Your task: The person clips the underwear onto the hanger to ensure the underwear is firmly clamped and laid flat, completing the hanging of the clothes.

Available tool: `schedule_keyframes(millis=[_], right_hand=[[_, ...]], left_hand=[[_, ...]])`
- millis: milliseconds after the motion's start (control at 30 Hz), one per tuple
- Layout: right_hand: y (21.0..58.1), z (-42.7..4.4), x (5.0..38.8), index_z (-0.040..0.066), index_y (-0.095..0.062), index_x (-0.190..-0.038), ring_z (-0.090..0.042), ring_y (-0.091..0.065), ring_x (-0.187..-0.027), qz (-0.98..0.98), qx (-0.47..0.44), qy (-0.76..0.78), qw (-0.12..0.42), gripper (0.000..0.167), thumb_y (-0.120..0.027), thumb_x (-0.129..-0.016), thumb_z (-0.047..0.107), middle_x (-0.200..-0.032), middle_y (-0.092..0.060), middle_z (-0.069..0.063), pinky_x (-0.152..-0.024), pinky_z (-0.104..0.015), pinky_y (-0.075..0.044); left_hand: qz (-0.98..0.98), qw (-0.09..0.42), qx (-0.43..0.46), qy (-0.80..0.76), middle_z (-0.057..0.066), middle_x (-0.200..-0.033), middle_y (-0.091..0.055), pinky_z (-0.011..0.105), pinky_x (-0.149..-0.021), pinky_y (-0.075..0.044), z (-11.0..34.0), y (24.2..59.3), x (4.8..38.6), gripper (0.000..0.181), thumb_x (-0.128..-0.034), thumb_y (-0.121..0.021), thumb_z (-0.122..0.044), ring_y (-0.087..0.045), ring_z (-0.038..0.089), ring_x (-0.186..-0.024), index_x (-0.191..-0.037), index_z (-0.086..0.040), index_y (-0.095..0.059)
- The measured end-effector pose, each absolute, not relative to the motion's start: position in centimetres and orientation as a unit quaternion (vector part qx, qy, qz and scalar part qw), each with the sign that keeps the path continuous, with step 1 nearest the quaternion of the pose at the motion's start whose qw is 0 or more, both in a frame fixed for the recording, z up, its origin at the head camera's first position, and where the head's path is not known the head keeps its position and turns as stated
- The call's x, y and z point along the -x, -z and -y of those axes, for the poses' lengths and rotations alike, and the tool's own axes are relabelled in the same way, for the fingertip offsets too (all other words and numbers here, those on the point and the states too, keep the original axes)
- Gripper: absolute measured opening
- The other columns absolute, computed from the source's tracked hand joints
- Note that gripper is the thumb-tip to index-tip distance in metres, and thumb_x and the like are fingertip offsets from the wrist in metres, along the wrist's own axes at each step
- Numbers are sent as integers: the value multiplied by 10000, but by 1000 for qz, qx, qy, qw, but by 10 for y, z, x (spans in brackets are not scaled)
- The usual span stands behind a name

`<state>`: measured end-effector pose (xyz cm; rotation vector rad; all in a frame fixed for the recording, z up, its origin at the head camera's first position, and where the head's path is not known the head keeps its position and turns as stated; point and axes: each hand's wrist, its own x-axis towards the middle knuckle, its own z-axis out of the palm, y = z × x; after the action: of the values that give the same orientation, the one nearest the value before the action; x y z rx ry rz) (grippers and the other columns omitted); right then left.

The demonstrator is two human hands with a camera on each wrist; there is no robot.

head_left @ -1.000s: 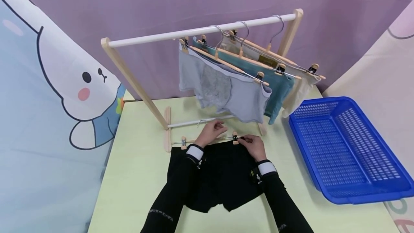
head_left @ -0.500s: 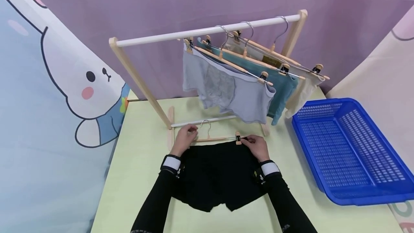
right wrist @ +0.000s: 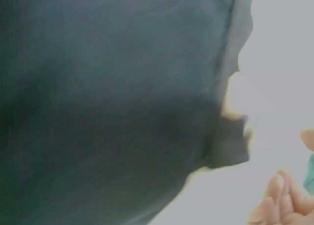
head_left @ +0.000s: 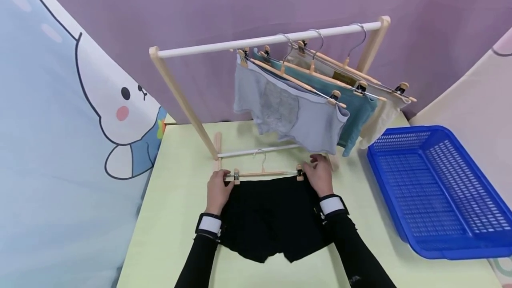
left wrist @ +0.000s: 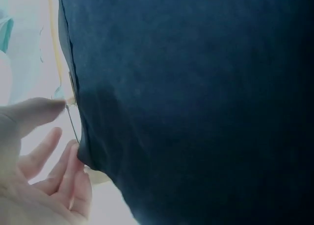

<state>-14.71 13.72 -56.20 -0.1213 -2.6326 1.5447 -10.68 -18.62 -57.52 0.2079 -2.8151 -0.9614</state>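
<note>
Black shorts (head_left: pixel 276 217) lie flat on the table, waistband along the bar of a wooden clip hanger (head_left: pixel 256 174). My left hand (head_left: pixel 218 191) holds the hanger's left end beside the left clip (head_left: pixel 236 176). In the left wrist view, the left thumb (left wrist: pixel 46 111) is at the thin metal bar and the other fingertips are by the corner of the shorts. My right hand (head_left: pixel 320 176) is just right of the right clip (head_left: pixel 300 172), which sits on the waistband. In the right wrist view, the right fingers (right wrist: pixel 287 200) are apart from the shorts.
Behind the hanger stands a wood and white rack (head_left: pixel 224 48). Grey shorts (head_left: pixel 280 101), teal shorts (head_left: pixel 354 114) and cream shorts (head_left: pixel 380 123) hang on its right half. A blue plastic basket (head_left: pixel 436 239) stands at the right of the table (head_left: pixel 160 234).
My left hand has moved left from mid-hanger to its left end. My right hand has come off the right clip area and risen slightly. The head view has shifted a little.
</note>
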Motion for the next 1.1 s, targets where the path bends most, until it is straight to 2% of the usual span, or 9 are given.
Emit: schedule_keyframes(millis=[133, 267, 367, 500, 733, 867, 967, 1100], right_hand=[[546, -100, 155, -49, -565, -1259, -353, -578, -969, 865, -25, -497, 63, 397, -670, -938, 158, -1140, -595, -230, -839, -477, -485], [542, -60, 160, -20, -582, -1247, -303, -595, -972, 878, -94, -469, 25, 375, -675, -943, 178, -1078, -620, -157, -847, -438, -495], [545, -33, 163, 7, -641, -1200, -258, -602, -976, 885, -142, -443, -14, 300, -668, -956, 181, -1039, -651, -96, -846, -410, -500], [551, -5, 165, 29, -704, -1142, -239, -603, -975, 893, -194, -405, -40, 226, -650, -970, 166, -1023, -693, -66, -851, -397, -498], [557, 28, 166, 38, -702, -1170, -303, -598, -1029, 911, -252, -322, -58, 286, -647, -976, 241, -1081, -700, -122, -887, -425, -496], [563, 39, 167, 75, -718, -1135, -274, -596, -936, 914, -266, -301, -59, 250, -663, -965, 251, -995, -690, -95, -813, -406, -498], [565, 44, 167, 98, -728, -1069, -234, -591, -859, 907, -275, -315, -58, 163, -675, -954, 200, -920, -676, -65, -786, -381, -488], [562, 46, 167, 101, -684, -977, -185, -589, -742, 883, -272, -371, -94, 60, -637, -976, 137, -871, -671, -51, -727, -358, -475]], left_hand=[[952, 101, -77, 278, 198, -1083, -618, 495, -835, -480, 182, 576, 105, 363, -820, -809, -95, -586, 386, -966, -1145, -23, -666], [955, 123, -99, 252, 197, -1069, -599, 483, -820, -480, 178, 577, 100, 374, -803, -838, -138, -583, 383, -947, -1097, -13, -643], [955, 132, -118, 237, 196, -1019, -596, 474, -792, -485, 174, 577, 94, 387, -797, -849, -162, -586, 378, -915, -1063, -3, -617], [959, 119, -132, 222, 196, -983, -616, 471, -771, -494, 170, 578, 89, 397, -811, -838, -185, -601, 377, -896, -1070, 10, -609], [959, 100, -151, 219, 171, -928, -655, 452, -757, -508, 169, 579, 86, 298, -828, -823, -184, -623, 355, -869, -1004, 5, -674], [955, 106, -155, 228, 154, -878, -631, 440, -725, -494, 169, 579, 84, 224, -836, -814, -183, -604, 346, -826, -930, -10, -706], [949, 118, -148, 251, 125, -821, -593, 419, -692, -469, 170, 579, 81, 190, -830, -817, -167, -572, 313, -776, -878, -24, -702], [930, 117, -141, 317, 103, -797, -588, 389, -686, -452, 174, 580, 78, 169, -846, -799, -143, -554, 266, -751, -856, -34, -671]])
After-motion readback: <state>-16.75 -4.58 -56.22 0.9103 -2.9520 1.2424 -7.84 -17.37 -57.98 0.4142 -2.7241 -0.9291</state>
